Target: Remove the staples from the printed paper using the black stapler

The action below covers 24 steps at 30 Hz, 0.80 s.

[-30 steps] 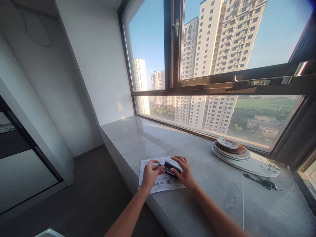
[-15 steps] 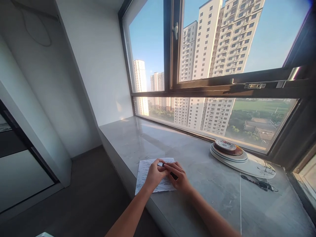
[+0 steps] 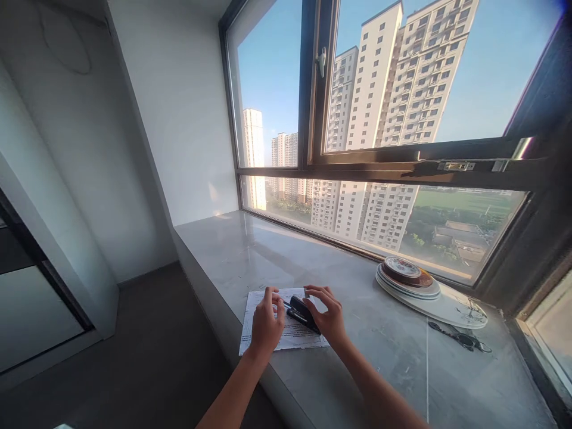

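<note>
Black stapler [image 3: 304, 313], or something very like one, on the printed sheet [image 3: 290, 341] at the near edge of the grey window ledge [image 3: 370, 369], set slantwise between both hands. Seen as two long dark parts with a gap between, apparently meeting at the near right end.

Left hand [image 3: 267, 322] raised just left of the stapler's far end, fingers curled, with a narrow space to the thumb; too small to make out any grip on the thin rod-like bit nearby. Right hand [image 3: 329, 316] arched over the right side, thumb and forefinger narrowly parted around a small pale piece [image 3: 306, 293] — pinched or merely behind, impossible to say.

Judging by looks, light to moderate in weight, stiff, smooth-cased and a little slippery, and prone to swing about the hinge. Best held low around the base near the hinge end, fingertips clear of the gap. Likely to skate along with the loose, soft sheet underneath if pushed.

Farther right, on the same ledge, a stack of plates [image 3: 402, 267] — brittle by the look, but well apart from both hands.
</note>
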Motion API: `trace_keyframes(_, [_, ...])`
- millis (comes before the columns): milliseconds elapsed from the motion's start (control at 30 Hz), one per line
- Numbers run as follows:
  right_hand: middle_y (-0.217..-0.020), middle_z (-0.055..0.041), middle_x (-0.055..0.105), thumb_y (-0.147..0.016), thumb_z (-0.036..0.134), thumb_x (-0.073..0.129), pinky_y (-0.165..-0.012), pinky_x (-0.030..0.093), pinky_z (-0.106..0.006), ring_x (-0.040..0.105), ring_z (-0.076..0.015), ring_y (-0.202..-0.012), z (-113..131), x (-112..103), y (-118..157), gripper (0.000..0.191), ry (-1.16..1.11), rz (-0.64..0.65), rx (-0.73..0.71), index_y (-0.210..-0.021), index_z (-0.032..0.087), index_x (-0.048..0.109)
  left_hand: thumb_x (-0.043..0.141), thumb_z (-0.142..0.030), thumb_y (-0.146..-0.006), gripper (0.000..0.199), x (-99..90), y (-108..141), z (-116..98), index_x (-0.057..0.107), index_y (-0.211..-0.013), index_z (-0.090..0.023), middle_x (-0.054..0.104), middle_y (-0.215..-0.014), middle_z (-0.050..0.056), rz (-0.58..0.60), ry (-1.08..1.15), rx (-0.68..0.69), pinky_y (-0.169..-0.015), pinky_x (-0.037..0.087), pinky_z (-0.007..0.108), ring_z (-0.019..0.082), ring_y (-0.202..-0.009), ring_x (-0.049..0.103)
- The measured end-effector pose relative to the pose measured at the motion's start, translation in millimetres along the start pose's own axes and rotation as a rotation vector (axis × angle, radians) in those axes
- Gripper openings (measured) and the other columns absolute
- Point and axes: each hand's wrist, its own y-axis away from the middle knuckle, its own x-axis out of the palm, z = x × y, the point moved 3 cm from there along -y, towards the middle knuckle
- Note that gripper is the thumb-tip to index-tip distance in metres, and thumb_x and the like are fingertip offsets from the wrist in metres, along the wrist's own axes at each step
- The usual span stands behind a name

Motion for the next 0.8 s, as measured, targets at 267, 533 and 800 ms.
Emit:
trace_keyframes(267, [-0.08,-0.0044,0.075,-0.083,0.041,0.064,-0.071,0.053,-0.037,0.068,-0.0228,-0.07,-84,-5,-31,0.02,0.297,0.122,0.28,-0.087,0.025,0.076,0.049,-0.034,-0.092,0.053,9.0,16,85,0.056,-0.142,-0.019,0.04,-0.159,0.014,0.183,-0.645,-0.051,-0.121,0.019,0.061,0.042,-0.151,0.024])
trace_keyframes(533, [-0.071,-0.0024,0.074,-0.068,0.023,0.076,-0.07,0.05,-0.03,0.069,-0.0212,-0.071,-142,63,-67,0.003,0.326,0.519,0.299,-0.071,0.021,0.077,0.043,-0.034,-0.095,0.056,24.4,23,78,0.051,-0.148,-0.018,0.037,-0.16,0.015,0.166,-0.734,-0.033,-0.121,0.016,0.062,0.043,-0.151,0.022])
trace_keyframes(800, [-0.079,-0.005,0.074,-0.071,0.016,0.074,-0.081,0.048,-0.032,0.066,-0.0251,-0.091,-152,94,-66,0.01,0.384,0.646,0.27,-0.075,0.023,0.079,0.042,-0.033,-0.097,0.056,24.8,24,76,0.049,-0.15,-0.017,0.034,-0.162,0.016,0.184,-0.753,-0.027,-0.121,0.015,0.064,0.044,-0.151,0.019])
